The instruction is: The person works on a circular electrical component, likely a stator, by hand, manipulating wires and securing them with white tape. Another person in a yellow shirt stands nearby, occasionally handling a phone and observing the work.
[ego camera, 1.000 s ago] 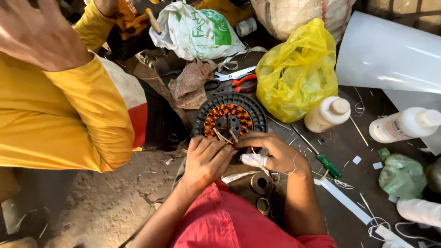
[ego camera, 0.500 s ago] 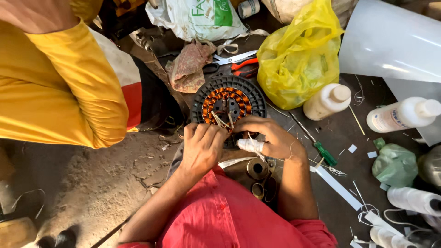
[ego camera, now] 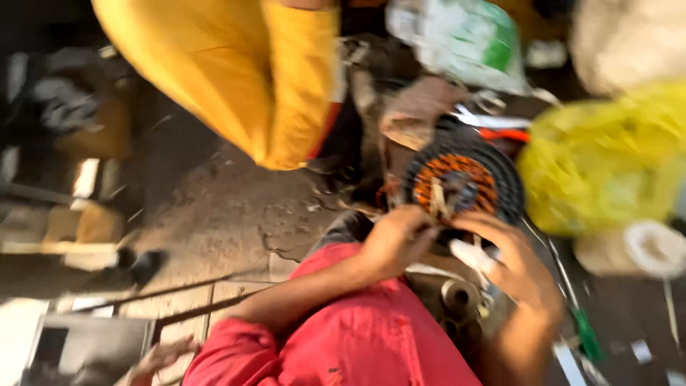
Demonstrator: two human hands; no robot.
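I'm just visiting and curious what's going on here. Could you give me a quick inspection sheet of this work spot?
Surface: dusty, cracked floor; dark at right.
Job's things: round black stator with orange coils, lying flat; pale wire ends stick out at its middle.
Clutter: yellow bag, white bottle, green-handled tool, brown rag, white-green bag, metal rings.
Grippers: left hand at the stator's near rim; right hand beside it, holding a small white piece. Picture is blurred, grip unclear.
Cables: nothing seen beyond the coil wires.
Surroundings: another person's yellow sleeve above left; red clothing below.
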